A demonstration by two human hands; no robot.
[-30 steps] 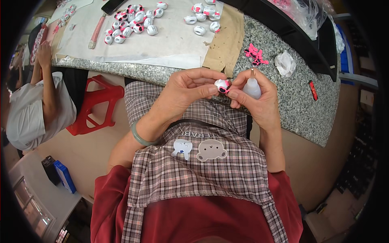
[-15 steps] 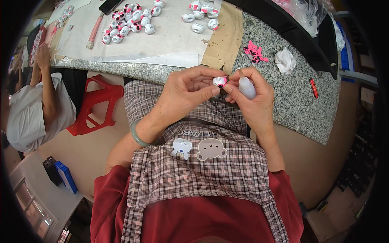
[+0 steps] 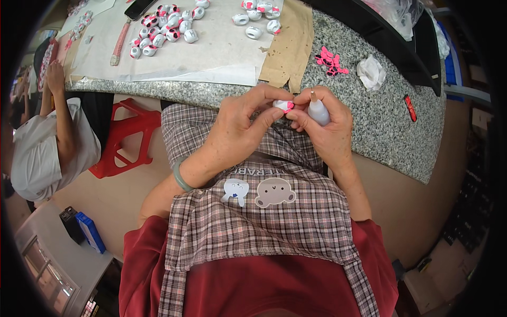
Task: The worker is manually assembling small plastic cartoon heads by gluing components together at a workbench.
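Between my left thumb and fingers I pinch a small white rounded bead (image 3: 281, 105) with a pink piece on its right side. My left hand (image 3: 235, 124) has a green bangle (image 3: 180, 174) at its wrist. Tucked in my right hand (image 3: 336, 134) is a translucent squeeze bottle (image 3: 319, 112), its thin tip pointing up and away from me. My right thumb and forefinger meet at the bead's pink side. Several pink and black pieces (image 3: 331, 62) lie on the granite table just beyond this hand.
White paper (image 3: 211, 63) on the granite table (image 3: 391, 127) bears a large cluster of white and pink beads (image 3: 171, 26) and a smaller one (image 3: 259, 16). A crumpled tissue (image 3: 371, 74) and a red tool (image 3: 410, 108) lie right. A red stool (image 3: 124, 137) and another person (image 3: 53, 142) are left.
The bead has turned in my fingers, so its black detail no longer shows. The bottle has tilted and its tip is now plainer to see. The view has shifted slightly.
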